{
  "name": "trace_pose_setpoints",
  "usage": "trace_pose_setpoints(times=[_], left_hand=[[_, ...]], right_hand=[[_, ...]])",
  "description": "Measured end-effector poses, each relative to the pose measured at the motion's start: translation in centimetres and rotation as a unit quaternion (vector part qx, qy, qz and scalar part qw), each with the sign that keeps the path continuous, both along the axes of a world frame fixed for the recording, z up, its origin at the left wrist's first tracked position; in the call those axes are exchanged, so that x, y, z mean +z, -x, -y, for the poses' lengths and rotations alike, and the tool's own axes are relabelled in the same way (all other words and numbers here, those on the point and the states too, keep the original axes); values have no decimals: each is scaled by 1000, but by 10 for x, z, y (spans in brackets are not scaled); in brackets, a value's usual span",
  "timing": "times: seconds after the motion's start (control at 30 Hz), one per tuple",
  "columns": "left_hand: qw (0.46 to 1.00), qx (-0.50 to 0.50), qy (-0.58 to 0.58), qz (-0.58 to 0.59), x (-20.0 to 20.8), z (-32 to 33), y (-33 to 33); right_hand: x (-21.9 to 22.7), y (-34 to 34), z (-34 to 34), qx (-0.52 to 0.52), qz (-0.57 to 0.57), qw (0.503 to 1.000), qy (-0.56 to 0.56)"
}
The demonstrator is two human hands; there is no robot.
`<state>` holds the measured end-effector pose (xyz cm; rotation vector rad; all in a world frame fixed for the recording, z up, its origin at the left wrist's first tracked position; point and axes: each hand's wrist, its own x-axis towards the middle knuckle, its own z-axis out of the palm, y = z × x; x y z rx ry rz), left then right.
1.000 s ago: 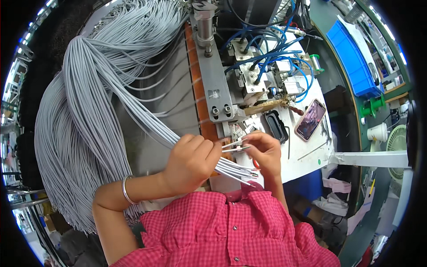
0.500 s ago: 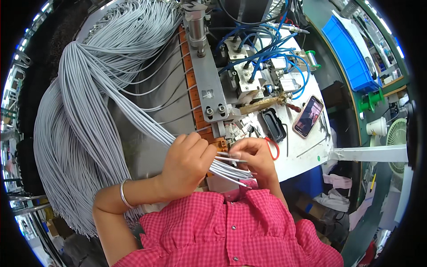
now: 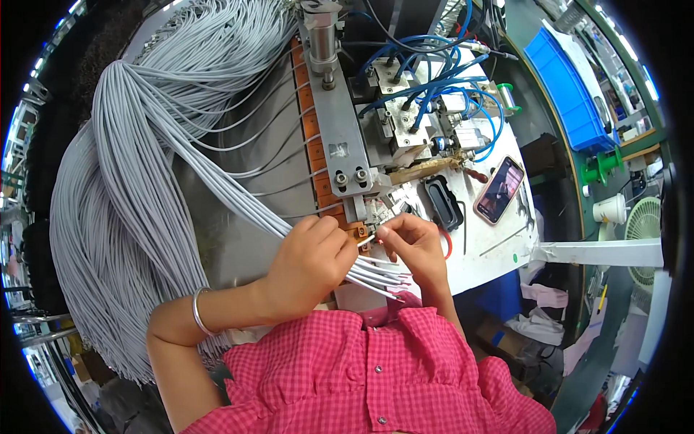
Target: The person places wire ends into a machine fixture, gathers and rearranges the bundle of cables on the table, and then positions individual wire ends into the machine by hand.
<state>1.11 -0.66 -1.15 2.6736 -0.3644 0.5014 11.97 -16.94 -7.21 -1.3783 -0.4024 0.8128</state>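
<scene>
L hand [image 3: 309, 257] is clenching grey wires [image 3: 372, 273], fingers curling round the bundle, cut ends poking out below R hand [image 3: 418, 253]. R fingers are meeting at tip of one raised wire [image 3: 367, 240]; can't tell if they're gripping. Red loop handle [image 3: 449, 244] is lying just beside R hand, phone [image 3: 500, 189] resting farther R on white counter [image 3: 481, 267].

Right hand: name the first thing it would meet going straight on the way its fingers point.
The right hand would most likely meet the white cable end jutting from the left hand; whether it touches that now is unclear.
</scene>
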Motion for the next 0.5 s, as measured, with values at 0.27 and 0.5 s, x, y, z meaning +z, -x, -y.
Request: trace_pose_setpoints(times=[0.27,0.5], left_hand=[[998,19,-40,-53,4,-2,4],[998,15,-51,-36,4,-2,4]], right_hand=[[-1,-10,3,99,-100,990,34],[5,2,2,-22,-3,1000,-8]])
